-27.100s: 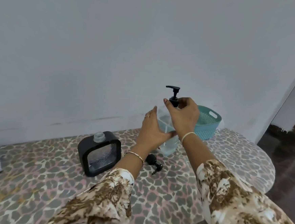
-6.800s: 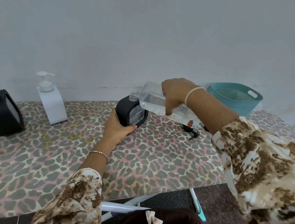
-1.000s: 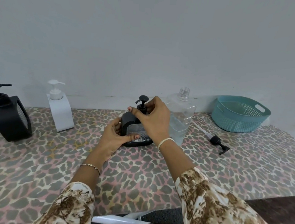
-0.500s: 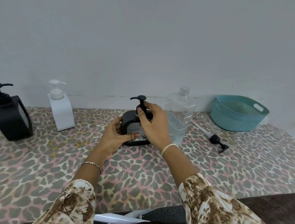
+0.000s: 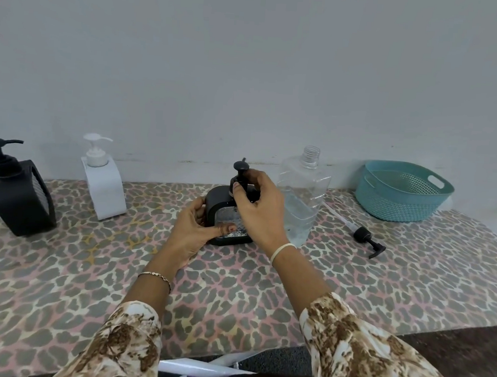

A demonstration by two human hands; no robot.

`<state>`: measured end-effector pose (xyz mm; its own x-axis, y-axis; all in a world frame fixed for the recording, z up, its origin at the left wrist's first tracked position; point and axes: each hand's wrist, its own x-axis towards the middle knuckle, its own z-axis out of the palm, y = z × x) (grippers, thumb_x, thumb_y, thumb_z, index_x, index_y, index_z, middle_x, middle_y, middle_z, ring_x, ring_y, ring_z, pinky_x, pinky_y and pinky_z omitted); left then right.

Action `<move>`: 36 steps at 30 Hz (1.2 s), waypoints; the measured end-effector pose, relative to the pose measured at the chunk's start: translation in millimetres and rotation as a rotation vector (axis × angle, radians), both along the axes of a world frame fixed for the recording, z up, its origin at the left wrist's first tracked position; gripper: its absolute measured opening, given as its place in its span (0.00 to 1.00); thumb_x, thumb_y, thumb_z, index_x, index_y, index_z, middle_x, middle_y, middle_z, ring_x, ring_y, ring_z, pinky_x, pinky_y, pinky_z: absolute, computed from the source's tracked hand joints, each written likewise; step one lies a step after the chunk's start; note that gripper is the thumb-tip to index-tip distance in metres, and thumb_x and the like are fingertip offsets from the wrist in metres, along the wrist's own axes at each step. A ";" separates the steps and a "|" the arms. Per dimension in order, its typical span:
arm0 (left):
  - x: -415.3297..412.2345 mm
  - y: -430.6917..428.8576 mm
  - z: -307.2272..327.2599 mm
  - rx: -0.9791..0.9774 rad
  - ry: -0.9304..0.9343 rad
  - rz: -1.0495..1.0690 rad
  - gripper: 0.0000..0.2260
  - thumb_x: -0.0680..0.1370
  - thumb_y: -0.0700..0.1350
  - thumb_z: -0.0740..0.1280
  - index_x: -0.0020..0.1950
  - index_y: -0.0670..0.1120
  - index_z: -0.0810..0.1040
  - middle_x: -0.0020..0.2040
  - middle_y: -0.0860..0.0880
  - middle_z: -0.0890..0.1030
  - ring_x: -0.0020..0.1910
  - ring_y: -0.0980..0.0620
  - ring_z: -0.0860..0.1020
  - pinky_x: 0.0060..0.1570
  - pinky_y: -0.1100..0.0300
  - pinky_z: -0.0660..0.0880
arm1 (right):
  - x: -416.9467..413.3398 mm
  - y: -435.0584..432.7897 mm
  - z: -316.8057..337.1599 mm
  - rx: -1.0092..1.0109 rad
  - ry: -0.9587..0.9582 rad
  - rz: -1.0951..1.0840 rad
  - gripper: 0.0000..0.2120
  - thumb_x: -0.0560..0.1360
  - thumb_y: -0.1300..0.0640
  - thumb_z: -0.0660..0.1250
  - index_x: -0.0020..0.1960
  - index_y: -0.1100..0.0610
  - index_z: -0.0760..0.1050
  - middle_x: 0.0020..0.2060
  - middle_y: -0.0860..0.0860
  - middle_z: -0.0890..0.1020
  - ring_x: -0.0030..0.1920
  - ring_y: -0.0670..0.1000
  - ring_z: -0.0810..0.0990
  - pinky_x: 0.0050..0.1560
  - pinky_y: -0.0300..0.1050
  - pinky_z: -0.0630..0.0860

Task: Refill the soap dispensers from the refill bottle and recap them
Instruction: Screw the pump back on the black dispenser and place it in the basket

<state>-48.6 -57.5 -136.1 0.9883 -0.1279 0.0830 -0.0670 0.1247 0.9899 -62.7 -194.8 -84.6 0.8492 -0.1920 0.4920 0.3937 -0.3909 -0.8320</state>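
Note:
A small black square dispenser [image 5: 217, 199] with a clear front stands at the table's middle. My left hand [image 5: 194, 228] grips its left side, thumb across the clear window. My right hand [image 5: 259, 210] pinches the collar of its black pump cap [image 5: 240, 170], which sits on the neck with the nozzle pointing away from me. Just right of it stands the clear refill bottle [image 5: 303, 198], uncapped, about a third full. Its black pump [image 5: 365, 237] with a long tube lies on the table to the right.
A black dispenser [image 5: 18, 194] and a white dispenser [image 5: 103, 183], both capped, stand at the back left by the wall. A teal basket [image 5: 401, 191] sits at the back right. The leopard-print table [image 5: 233, 291] ends at a front edge near my sleeves.
My right hand has turned the pump cap on the small black dispenser; its nozzle swung from pointing left to pointing away. My left hand kept hold of the body.

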 end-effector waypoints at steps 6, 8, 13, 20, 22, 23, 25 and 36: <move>-0.7 -0.9 0.2 -0.001 -0.017 -0.003 0.29 0.59 0.39 0.78 0.58 0.50 0.75 0.54 0.46 0.83 0.53 0.51 0.82 0.52 0.56 0.80 | 2.0 1.1 -0.8 -0.029 -0.004 -0.066 0.19 0.70 0.52 0.72 0.56 0.55 0.69 0.52 0.48 0.72 0.49 0.41 0.74 0.51 0.36 0.74; -1.6 -1.6 1.2 -0.001 -0.022 0.002 0.29 0.59 0.39 0.78 0.58 0.50 0.75 0.53 0.47 0.83 0.52 0.53 0.82 0.50 0.59 0.80 | 3.5 0.9 -3.1 -0.079 0.024 -0.017 0.20 0.74 0.52 0.69 0.63 0.56 0.71 0.59 0.49 0.70 0.58 0.45 0.73 0.59 0.39 0.72; -0.9 -0.6 1.0 0.002 -0.021 -0.003 0.29 0.60 0.38 0.78 0.58 0.50 0.75 0.54 0.46 0.83 0.53 0.52 0.82 0.52 0.56 0.80 | 5.5 -1.1 -4.6 -0.116 0.043 -0.031 0.17 0.74 0.51 0.70 0.60 0.56 0.73 0.57 0.49 0.71 0.56 0.45 0.72 0.60 0.39 0.71; -1.6 -1.0 1.5 -0.006 -0.016 -0.002 0.30 0.59 0.39 0.78 0.59 0.50 0.74 0.55 0.45 0.82 0.53 0.53 0.82 0.51 0.58 0.80 | 2.5 -2.4 -4.8 -0.075 0.075 0.035 0.23 0.75 0.49 0.69 0.68 0.52 0.67 0.63 0.46 0.73 0.61 0.45 0.73 0.61 0.40 0.72; -1.1 -0.6 1.3 -0.005 -0.015 -0.002 0.31 0.59 0.39 0.78 0.60 0.49 0.74 0.55 0.44 0.82 0.53 0.52 0.82 0.50 0.57 0.80 | 1.8 -2.2 -6.1 -0.140 0.047 0.047 0.19 0.79 0.53 0.64 0.69 0.54 0.70 0.63 0.48 0.76 0.62 0.46 0.74 0.63 0.41 0.71; -1.0 -0.5 1.2 -0.005 -0.013 -0.003 0.31 0.59 0.39 0.78 0.60 0.48 0.74 0.55 0.44 0.82 0.53 0.52 0.82 0.51 0.57 0.80 | 2.0 -2.1 -6.5 -0.147 0.039 0.034 0.18 0.79 0.54 0.63 0.67 0.56 0.71 0.61 0.49 0.77 0.61 0.47 0.75 0.62 0.42 0.72; -0.9 -0.7 0.7 -0.009 -0.011 -0.002 0.31 0.59 0.38 0.78 0.60 0.49 0.74 0.56 0.44 0.82 0.53 0.51 0.82 0.51 0.56 0.80 | 3.7 -0.9 -6.7 -0.108 0.031 -0.005 0.15 0.77 0.53 0.66 0.62 0.55 0.73 0.56 0.49 0.79 0.57 0.47 0.77 0.59 0.46 0.75; -0.6 -0.3 0.7 -0.009 -0.008 -0.008 0.31 0.59 0.39 0.78 0.61 0.47 0.74 0.56 0.44 0.82 0.55 0.48 0.81 0.54 0.53 0.79 | -0.8 0.1 -8.5 0.094 0.023 0.034 0.14 0.78 0.56 0.63 0.63 0.50 0.72 0.53 0.44 0.82 0.55 0.43 0.80 0.57 0.47 0.77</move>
